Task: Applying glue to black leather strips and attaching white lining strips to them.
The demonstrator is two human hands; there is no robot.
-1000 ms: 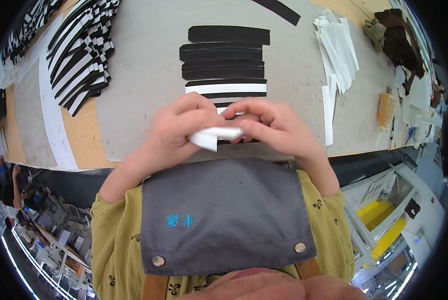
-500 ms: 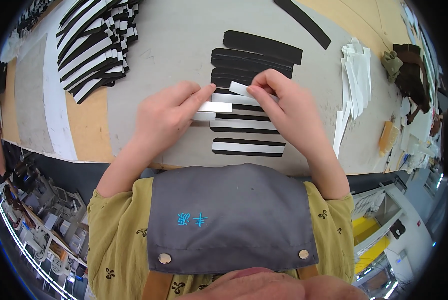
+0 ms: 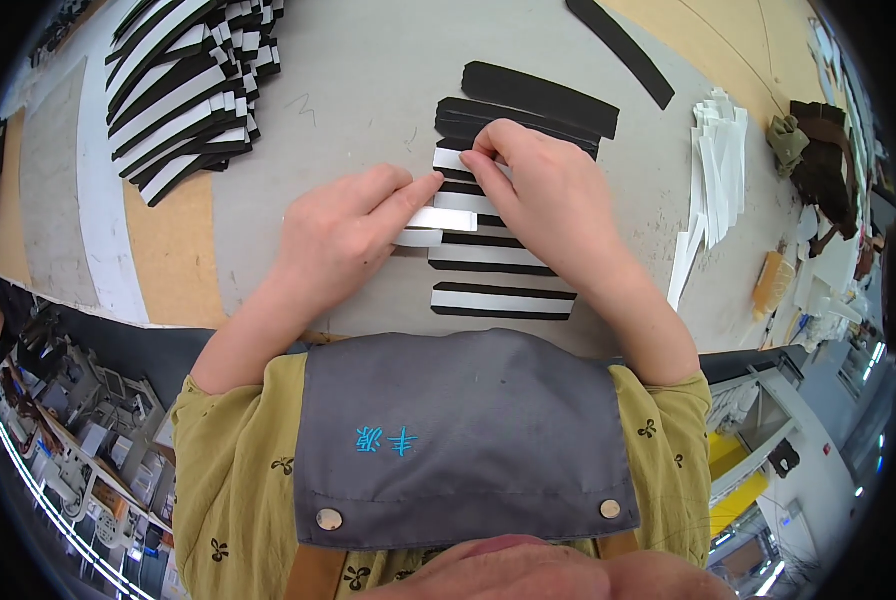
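Observation:
My left hand (image 3: pixel 343 225) is closed around a few white strips (image 3: pixel 450 219), whose ends stick out past its fingers. Its index fingertip touches down beside the left end of a black strip. My right hand (image 3: pixel 558 190) pinches another white strip (image 3: pixel 449 158) that lies along a black piece; my hand covers most of its length. Below, black strips with white bands on them lie in a row, the nearest one (image 3: pixel 503 299) fully in sight. Beyond my right hand are plain black strips (image 3: pixel 541 98), overlapping one another.
A heap of black-and-white strips (image 3: pixel 183 90) spreads over the table's (image 3: pixel 298 120) far left. At the right lie a bundle of white strips (image 3: pixel 718 170), an amber block (image 3: pixel 771 284) and dark brown cloth (image 3: pixel 823 160). One curved black strip (image 3: pixel 623 52) rests at the back.
My right hand has moved away from me and slightly left, bringing its white strip down onto a black piece. My left hand keeps its strips and has shifted only slightly.

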